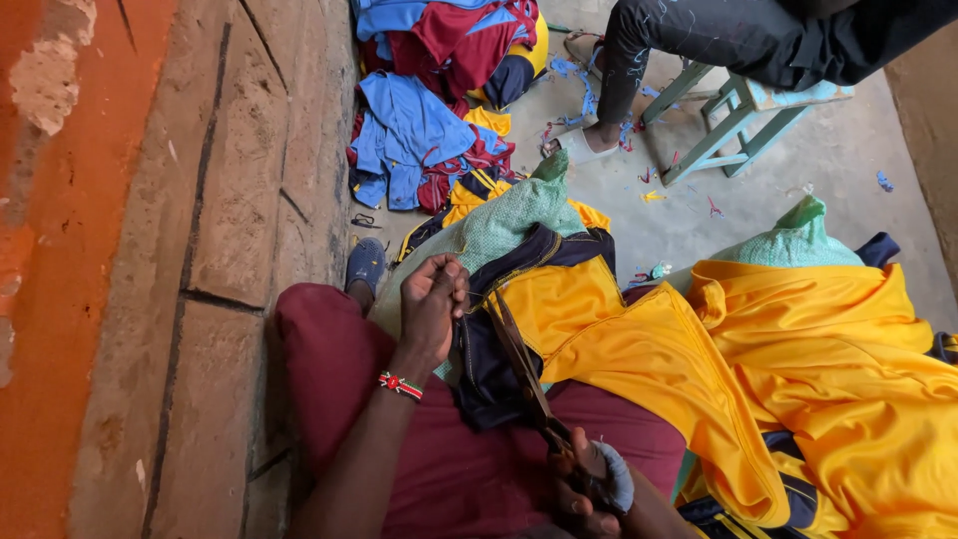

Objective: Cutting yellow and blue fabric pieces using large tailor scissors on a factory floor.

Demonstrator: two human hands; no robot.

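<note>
Yellow garment [798, 349] with navy trim, maroon trousers [329, 369]

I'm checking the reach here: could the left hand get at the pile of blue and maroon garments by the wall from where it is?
Probably not: the left hand pinches the navy edge of the yellow garment over the lap, while the pile lies well beyond the blue shoe.

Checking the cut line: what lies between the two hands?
Head view: dark navy trim and the scissors' blades lie between left hand and right hand.
</note>
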